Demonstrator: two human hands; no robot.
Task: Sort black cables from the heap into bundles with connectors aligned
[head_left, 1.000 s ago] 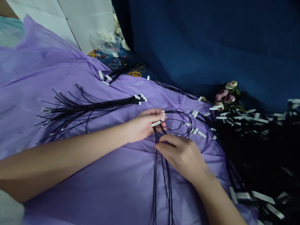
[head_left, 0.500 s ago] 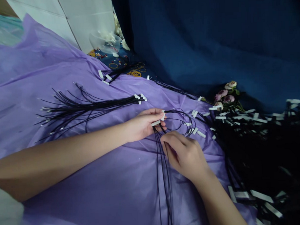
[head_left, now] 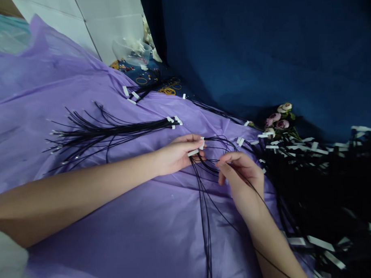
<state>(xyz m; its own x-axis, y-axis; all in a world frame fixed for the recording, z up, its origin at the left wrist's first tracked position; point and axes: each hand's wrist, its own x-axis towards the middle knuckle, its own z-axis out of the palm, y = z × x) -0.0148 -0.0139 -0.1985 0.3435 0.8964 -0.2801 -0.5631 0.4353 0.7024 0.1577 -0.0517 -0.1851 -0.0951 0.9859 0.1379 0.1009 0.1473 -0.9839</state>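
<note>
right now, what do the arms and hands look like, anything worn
The left hand and right hand are bare, no gloves, rings or watch visible. The left forearm and right forearm are uncovered; a pale sleeve shows only on the left side.

Likely a small assembly workshop: heaped black cables (head_left: 315, 183), rubber bands (head_left: 168, 91), purple sheeting (head_left: 131, 238).

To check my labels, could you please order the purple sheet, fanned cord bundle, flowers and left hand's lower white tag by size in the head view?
Purple sheet
Fanned cord bundle
Flowers
Lower white tag in left hand
</note>
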